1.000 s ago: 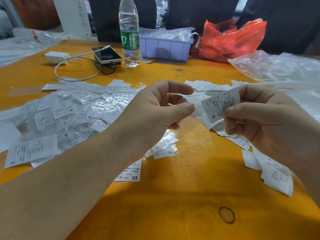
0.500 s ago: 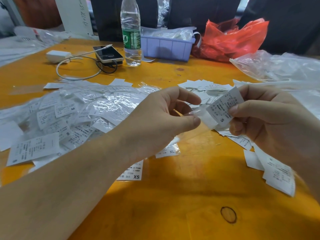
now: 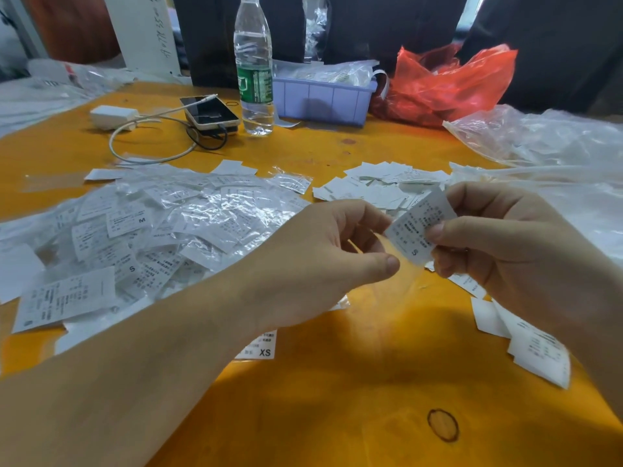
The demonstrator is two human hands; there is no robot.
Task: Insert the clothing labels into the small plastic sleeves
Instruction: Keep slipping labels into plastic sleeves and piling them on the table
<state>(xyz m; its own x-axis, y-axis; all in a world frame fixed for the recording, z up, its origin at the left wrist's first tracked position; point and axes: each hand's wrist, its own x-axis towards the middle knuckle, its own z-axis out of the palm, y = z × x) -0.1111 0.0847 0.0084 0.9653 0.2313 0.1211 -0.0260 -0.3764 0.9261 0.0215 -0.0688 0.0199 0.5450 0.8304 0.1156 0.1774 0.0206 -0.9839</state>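
Nearest, on the orange table (image 3: 337, 399), a sleeved label marked "XS" (image 3: 259, 347) peeks out from under the left forearm. Above it, the right hand (image 3: 512, 261) pinches a white label (image 3: 416, 229) between thumb and curled fingers. The label is tilted, its long axis running from lower left to upper right, with an "S" readable at its lower end. The left hand (image 3: 320, 261) sits just beside it, fingers curled and thumb extended toward the label's lower edge; whether it pinches a clear sleeve cannot be told. Left lies a heap of sleeved labels (image 3: 151, 230), showing "M" and "S". Behind the hands sits a pile of bare labels (image 3: 377, 187). Farther off stand a water bottle (image 3: 253, 69), a phone (image 3: 210, 112), a lilac bin (image 3: 323, 99) and a red bag (image 3: 448, 85).
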